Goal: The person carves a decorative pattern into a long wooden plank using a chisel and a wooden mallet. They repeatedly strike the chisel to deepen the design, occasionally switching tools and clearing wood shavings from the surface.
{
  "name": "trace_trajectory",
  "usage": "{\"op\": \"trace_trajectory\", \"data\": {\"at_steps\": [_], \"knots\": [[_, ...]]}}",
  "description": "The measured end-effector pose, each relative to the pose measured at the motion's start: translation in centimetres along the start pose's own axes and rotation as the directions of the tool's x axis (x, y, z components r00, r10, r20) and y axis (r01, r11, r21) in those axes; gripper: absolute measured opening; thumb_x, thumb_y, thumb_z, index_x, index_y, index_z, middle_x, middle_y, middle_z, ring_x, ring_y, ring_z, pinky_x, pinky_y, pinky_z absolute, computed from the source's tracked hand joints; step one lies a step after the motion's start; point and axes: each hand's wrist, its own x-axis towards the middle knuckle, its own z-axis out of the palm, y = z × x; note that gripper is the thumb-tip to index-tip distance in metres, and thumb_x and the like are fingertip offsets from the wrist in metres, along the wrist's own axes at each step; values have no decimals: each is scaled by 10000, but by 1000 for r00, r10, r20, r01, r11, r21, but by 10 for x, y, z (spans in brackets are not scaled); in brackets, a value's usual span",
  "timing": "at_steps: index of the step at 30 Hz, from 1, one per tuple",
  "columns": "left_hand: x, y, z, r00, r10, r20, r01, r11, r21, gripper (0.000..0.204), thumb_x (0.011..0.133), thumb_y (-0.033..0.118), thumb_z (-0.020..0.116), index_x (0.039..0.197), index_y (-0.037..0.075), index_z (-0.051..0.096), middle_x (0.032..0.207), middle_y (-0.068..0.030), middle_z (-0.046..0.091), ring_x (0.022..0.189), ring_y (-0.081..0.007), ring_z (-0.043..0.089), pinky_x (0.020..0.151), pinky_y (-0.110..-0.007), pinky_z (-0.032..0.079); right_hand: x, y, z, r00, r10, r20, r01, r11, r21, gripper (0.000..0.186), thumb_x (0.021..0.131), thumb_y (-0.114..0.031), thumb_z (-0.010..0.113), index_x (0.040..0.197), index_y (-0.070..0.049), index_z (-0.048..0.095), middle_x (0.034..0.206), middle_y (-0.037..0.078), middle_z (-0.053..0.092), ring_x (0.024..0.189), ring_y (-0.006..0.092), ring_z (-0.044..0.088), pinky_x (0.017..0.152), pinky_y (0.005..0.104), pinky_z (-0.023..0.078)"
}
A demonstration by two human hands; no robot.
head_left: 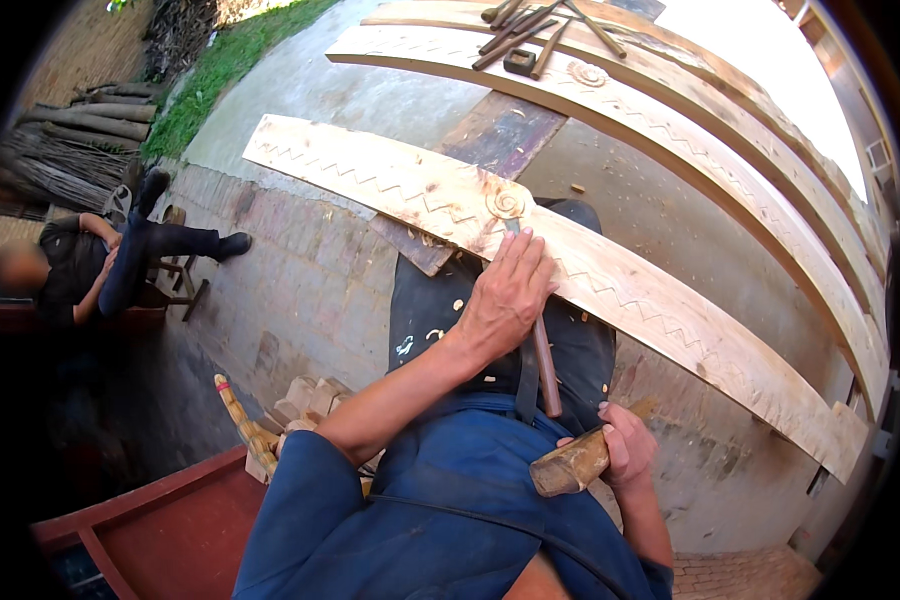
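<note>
1. Nearest the camera, a dark blue garment [450, 490] is worn by the person, with dark trousers [420, 325] below it, on which pale shavings are scattered.
2. At the right, a short, worn wooden block [570, 463] is gripped at one end by the right hand [630, 445], its fingers curled; the block is held above the lap, apart from the chisel.
3. At the left, a red wooden frame [160, 530] is seen, and beside it a yellowish knobbly stick [238, 415] with a red band is set near pale wood pieces [310, 398].
4. A chisel [546, 370] is held beneath the left hand [510, 290], whose fingers are nearly straight and close together; how the thumb is placed cannot be told. The brown handle is pointed toward the lap.
5. A long pale board [370, 180] is laid across the knees, marked with zigzag lines. The chisel's tip is placed just beside a carved spiral [506, 203] on it.
6. Beyond, a similar board [670, 150] is seen, with a carved rosette [587, 73], a small dark box [519, 62] and several tools [515, 28] on or over it.
7. Farther left, a seated person [70, 262] is seen, with grass [235, 75] and stacked logs [95, 128] behind.
</note>
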Motion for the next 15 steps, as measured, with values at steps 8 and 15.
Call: {"op": "trace_trajectory", "data": {"at_steps": [8,15], "knots": [[-2,-2,0,1000,19,13,-20,999,34,427,1016,171,762,1354,-77,680,1459,-292,657,1467,-479,579,1258,-577,453,11,8,5,999,-30,10,31,998,-51,504,918,-79,856,1319,-64,550,1079,159,725,915,338,763,792,435,655],[-2,-4,6,1000,26,0,-26,998,51,436,1012,174,763,1356,-79,678,1459,-294,655,1458,-482,586,1258,-581,454,10,20,9,989,-33,146,56,985,-162,584,900,-153,919,1343,-96,542,1050,149,709,819,313,725,672,418,611]]}}
